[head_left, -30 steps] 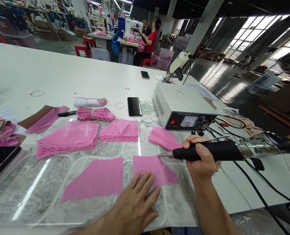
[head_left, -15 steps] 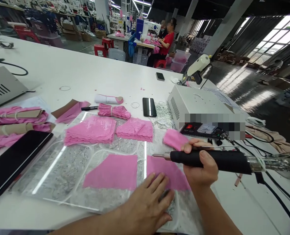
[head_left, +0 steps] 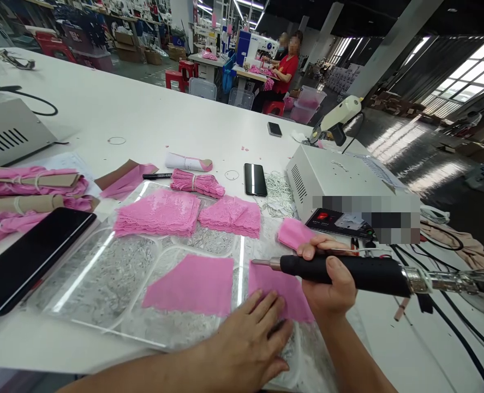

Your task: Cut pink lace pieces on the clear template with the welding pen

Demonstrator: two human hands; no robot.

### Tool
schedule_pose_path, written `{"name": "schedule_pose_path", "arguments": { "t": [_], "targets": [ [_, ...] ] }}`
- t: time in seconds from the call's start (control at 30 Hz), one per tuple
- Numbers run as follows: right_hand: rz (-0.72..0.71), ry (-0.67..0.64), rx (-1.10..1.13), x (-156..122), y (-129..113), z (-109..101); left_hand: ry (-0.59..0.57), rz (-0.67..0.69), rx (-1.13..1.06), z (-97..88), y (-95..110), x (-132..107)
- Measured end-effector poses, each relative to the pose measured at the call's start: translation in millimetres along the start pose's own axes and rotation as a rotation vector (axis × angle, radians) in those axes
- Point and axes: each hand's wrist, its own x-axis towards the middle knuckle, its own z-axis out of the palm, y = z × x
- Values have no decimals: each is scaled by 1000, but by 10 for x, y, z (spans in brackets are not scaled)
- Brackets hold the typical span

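Note:
My left hand [head_left: 258, 335] lies with its fingers stretched out on the lower part of the right pink fabric piece [head_left: 266, 278]. My right hand [head_left: 329, 278] is wrapped round a corded handpiece [head_left: 344, 271] with a black grip. Its thin metal tip points left, at the upper left corner of that fabric; whether it touches cannot be made out. Left of it, a second pink fabric piece [head_left: 192, 284] lies flat on the clear plastic sheet [head_left: 131, 295]. Behind are a large stack of pink lace pieces [head_left: 157, 213], a smaller lace stack [head_left: 231, 214] and folded pink fabric [head_left: 294, 233].
A grey metal box [head_left: 340, 174] with a dark front panel stands at right; black cables [head_left: 454, 322] run beside it. A phone [head_left: 255, 179] and tangled white strings [head_left: 278, 194] lie behind the stacks. At left are a large black tablet-like slab [head_left: 37, 256] and tied pink bundles [head_left: 33, 183].
The view has shifted slightly, so the table's things sit a little further right. Against the fabric, the handpiece's tip has moved slightly left, near the corner. My left hand stays on the fabric.

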Motion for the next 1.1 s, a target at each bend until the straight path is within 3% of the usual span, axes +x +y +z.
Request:
{"name": "schedule_pose_path", "arguments": {
  "t": [0.43,0.63,1.1],
  "targets": [
    [-53,-47,-59,6,11,-12,-1,-10,-34,-10,-3,7],
    [-15,18,-26,10,-70,-11,12,24,-16,-22,-7,10],
    [25,-58,-29,-59,-95,-26,47,32,2,-53,6,11]
  ]
}}
